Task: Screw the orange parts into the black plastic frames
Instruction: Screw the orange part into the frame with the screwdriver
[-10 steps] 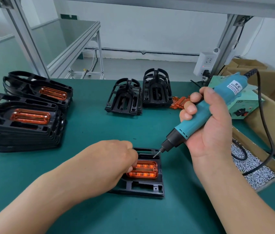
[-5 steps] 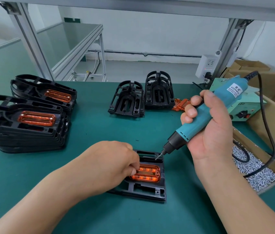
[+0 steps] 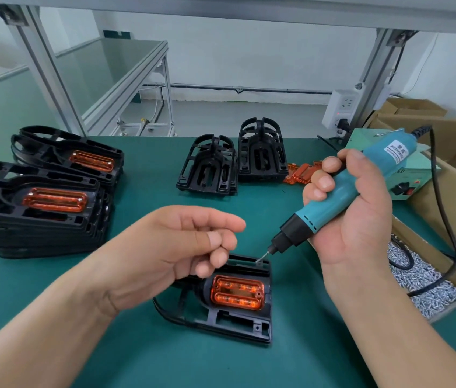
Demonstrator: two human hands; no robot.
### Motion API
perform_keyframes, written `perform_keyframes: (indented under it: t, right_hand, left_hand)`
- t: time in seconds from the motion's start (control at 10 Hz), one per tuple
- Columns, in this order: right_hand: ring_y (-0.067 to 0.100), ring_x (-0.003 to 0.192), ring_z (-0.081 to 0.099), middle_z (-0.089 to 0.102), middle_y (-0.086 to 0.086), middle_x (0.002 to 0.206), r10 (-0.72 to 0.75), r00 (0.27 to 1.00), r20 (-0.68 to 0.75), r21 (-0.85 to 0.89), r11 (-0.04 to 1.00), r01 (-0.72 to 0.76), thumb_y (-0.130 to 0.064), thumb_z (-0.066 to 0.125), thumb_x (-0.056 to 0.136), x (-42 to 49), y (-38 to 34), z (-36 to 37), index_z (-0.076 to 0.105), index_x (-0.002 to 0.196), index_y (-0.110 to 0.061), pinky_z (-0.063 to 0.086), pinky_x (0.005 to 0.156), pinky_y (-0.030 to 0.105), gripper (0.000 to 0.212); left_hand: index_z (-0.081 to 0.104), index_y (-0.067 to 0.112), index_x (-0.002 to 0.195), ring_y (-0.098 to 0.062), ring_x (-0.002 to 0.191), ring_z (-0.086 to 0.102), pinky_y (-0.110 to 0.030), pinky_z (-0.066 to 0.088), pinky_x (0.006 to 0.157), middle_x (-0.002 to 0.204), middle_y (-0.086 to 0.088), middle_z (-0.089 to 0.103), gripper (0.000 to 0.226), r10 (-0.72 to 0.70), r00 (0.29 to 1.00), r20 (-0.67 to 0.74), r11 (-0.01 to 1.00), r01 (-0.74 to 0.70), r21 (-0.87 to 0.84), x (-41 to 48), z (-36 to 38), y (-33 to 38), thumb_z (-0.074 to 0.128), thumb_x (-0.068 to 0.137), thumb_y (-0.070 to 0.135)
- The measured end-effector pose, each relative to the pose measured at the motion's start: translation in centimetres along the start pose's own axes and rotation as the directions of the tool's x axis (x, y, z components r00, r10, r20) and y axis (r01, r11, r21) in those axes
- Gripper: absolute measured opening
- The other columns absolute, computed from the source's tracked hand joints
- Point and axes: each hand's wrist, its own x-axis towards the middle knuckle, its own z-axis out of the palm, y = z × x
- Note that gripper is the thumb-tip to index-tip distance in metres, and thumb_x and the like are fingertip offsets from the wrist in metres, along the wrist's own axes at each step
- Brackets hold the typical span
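The counter [image 3: 143,359] is covered in a smooth, dark green mat. At its left edge stand two stacks of frames [image 3: 39,217], glossy black ribbed plastic, each top one carrying a clear orange insert. On the right an open cardboard box [image 3: 445,208] holds a bed of small silver screws [image 3: 431,287]. At the far middle lie two piles of bare frames [image 3: 207,169], rounded at one end and open like cages, with a few loose orange parts [image 3: 299,173] just beside them.

The black frame [image 3: 235,320] being worked on lies flat on the counter, near the front, between the two forearms. The left grip [image 3: 171,247] hangs just above the frame's near-left portion, apart from it, fingers loosely curled with the forefinger straighter; nothing shows between them. The right grip [image 3: 355,219] is wrapped around the electric screwdriver [image 3: 344,189], a teal cylinder with a black nose and a black cord trailing from its rear. The tool slants down to the left, and its thin metal bit [image 3: 261,257] meets the far right corner of the frame.

The orange part [image 3: 238,292], a translucent rounded rectangle with two long ribbed slots, sits seated in the frame's recess, below the left fingertips and just near of the bit.
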Motion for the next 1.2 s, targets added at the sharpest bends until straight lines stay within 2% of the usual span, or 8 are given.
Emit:
perform_keyframes:
  t: [0.1,0.3,0.5,0.6,0.7,0.9,1.1,1.2]
  right_hand:
    - [0.012,0.062,0.050,0.059,0.002,0.085,-0.002,1.000,-0.002,0.017,1.000,0.002,-0.014,0.056,0.104,0.0,-0.1,0.1,0.052,0.102,-0.014,0.045,0.058,0.023,0.005]
    - [0.011,0.062,0.051,0.058,0.001,0.085,-0.008,1.000,-0.002,0.087,0.996,0.008,-0.016,0.055,0.105,0.0,-0.6,0.2,0.056,0.096,-0.014,0.045,0.058,0.022,0.010]
    - [0.011,0.062,0.051,0.058,0.002,0.086,-0.020,1.000,-0.005,0.144,0.989,0.021,-0.017,0.055,0.104,0.1,-1.1,0.3,0.056,0.096,-0.013,0.045,0.058,0.021,0.008]
    - [0.011,0.062,0.052,0.058,0.002,0.086,-0.023,1.000,-0.002,0.148,0.989,0.023,-0.019,0.056,0.103,0.1,-1.1,0.4,0.056,0.097,-0.013,0.045,0.058,0.021,0.008]
    - [0.011,0.062,0.053,0.058,0.002,0.086,-0.017,1.000,-0.006,0.129,0.992,0.017,-0.019,0.058,0.102,-0.2,-1.1,0.4,0.056,0.098,-0.013,0.046,0.058,0.021,0.008]
    - [0.011,0.062,0.052,0.058,0.002,0.086,-0.015,1.000,0.020,0.115,0.993,0.013,-0.019,0.056,0.103,-0.3,-1.0,0.5,0.057,0.097,-0.014,0.046,0.059,0.021,0.008]
    - [0.011,0.062,0.053,0.058,0.002,0.086,-0.011,0.999,0.039,0.114,0.993,0.007,-0.018,0.056,0.103,-0.4,-0.9,0.6,0.058,0.097,-0.014,0.046,0.058,0.021,0.008]
    - [0.010,0.062,0.053,0.059,0.002,0.086,-0.012,0.999,0.045,0.115,0.993,0.007,-0.018,0.056,0.103,-0.4,-0.9,0.6,0.058,0.097,-0.013,0.046,0.058,0.021,0.008]
  left_hand:
    - [0.075,0.004,0.118,-0.015,0.071,0.059,-0.019,0.048,0.054,0.103,-0.016,0.072,0.026,-0.031,0.999,-0.014,0.999,0.030,-0.017,0.4,0.5,-0.7,0.059,0.098,0.002]
    - [0.074,0.002,0.118,-0.021,0.089,0.074,-0.021,0.058,0.068,0.109,-0.025,0.074,0.026,-0.057,0.998,-0.023,0.995,0.054,-0.086,0.4,1.4,-1.1,0.064,0.094,0.007]
    - [0.066,-0.005,0.116,-0.029,0.102,0.077,-0.022,0.060,0.076,0.108,-0.021,0.077,0.028,-0.097,0.994,-0.056,0.995,0.096,-0.019,0.1,2.5,-1.1,0.070,0.090,0.004]
    - [0.063,-0.004,0.109,-0.023,0.091,0.078,-0.022,0.060,0.075,0.102,-0.024,0.078,0.010,-0.131,0.991,-0.003,0.986,0.131,0.098,0.0,2.5,-1.0,0.062,0.103,0.004]
    - [0.070,0.004,0.099,-0.022,0.075,0.075,-0.024,0.059,0.063,0.090,-0.017,0.077,0.010,-0.141,0.990,0.000,0.975,0.139,0.172,-0.1,2.6,-1.0,0.063,0.103,0.009]
    - [0.080,0.010,0.102,-0.021,0.073,0.070,-0.025,0.056,0.057,0.088,-0.010,0.072,0.015,-0.106,0.992,-0.062,0.979,0.115,0.170,0.1,2.4,-1.3,0.065,0.101,0.007]
    - [0.072,0.009,0.109,-0.026,0.075,0.073,-0.024,0.056,0.057,0.089,-0.015,0.074,0.019,-0.103,0.993,-0.062,0.987,0.109,0.116,0.2,2.7,-1.5,0.074,0.090,0.012]
    - [0.071,0.007,0.099,-0.024,0.070,0.072,-0.024,0.055,0.055,0.084,-0.019,0.074,0.012,-0.091,0.992,-0.083,0.988,0.101,0.117,0.2,2.6,-1.4,0.078,0.091,0.010]
